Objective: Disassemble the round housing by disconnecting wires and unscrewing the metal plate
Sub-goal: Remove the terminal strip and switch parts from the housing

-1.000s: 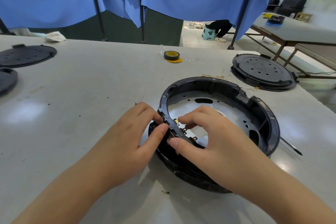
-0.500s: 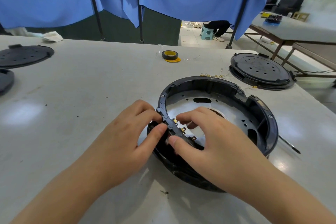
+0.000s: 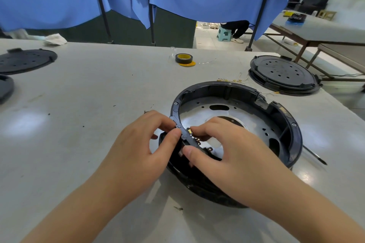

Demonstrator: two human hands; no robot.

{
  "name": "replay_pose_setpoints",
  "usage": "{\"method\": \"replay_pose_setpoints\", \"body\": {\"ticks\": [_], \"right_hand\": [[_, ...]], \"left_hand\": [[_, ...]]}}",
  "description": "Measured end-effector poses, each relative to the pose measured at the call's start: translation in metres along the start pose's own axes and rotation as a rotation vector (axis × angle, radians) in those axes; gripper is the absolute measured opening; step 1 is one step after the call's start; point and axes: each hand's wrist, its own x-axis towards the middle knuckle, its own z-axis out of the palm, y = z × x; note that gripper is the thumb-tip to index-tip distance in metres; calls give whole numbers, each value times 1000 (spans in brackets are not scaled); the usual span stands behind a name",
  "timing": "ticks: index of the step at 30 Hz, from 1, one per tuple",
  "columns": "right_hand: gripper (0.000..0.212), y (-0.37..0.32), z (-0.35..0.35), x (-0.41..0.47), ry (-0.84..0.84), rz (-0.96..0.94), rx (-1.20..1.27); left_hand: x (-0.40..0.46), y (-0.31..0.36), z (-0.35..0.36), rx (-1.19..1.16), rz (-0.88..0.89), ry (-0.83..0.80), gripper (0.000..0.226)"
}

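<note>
Both bare forearms enter from the bottom of the frame and converge toward its centre, the left from the lower left and the right from the lower right. The left hand (image 3: 142,150) is knuckles up, its fingers curled and the thumb (image 3: 170,140) stretched toward the right. The right hand (image 3: 233,156) is palm down just right of centre, fingers bent, its thumb tip almost meeting the left thumb.

Round housing (image 3: 237,92) sits on the table (image 3: 98,104), tape roll (image 3: 182,58) behind, stacked lids (image 3: 283,74) right.
</note>
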Motion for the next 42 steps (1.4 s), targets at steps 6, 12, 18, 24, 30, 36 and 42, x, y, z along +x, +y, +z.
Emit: {"method": "replay_pose_setpoints", "body": {"ticks": [6, 12, 18, 24, 30, 36, 42], "right_hand": [[36, -1, 1, 1, 17, -53, -7], [35, 0, 0, 2, 11, -72, -24], [56, 3, 1, 10, -57, 98, 123], [59, -6, -11, 39, -291, 210, 131], [61, -12, 2, 74, -261, 277, 164], [63, -11, 15, 68, -217, 197, 69], [54, -12, 19, 65, -200, 119, 71]], "left_hand": [[2, 2, 1, -20, -24, 0, 11], [2, 2, 0, -12, -25, -14, 10], [2, 1, 1, -20, -31, -16, 10], [0, 1, 0, 7, -1, -23, 14], [0, 1, 0, -8, -4, -24, 12], [0, 0, -1, 8, 24, -44, 17], [1, 0, -6, 51, 76, -77, 29]]}}
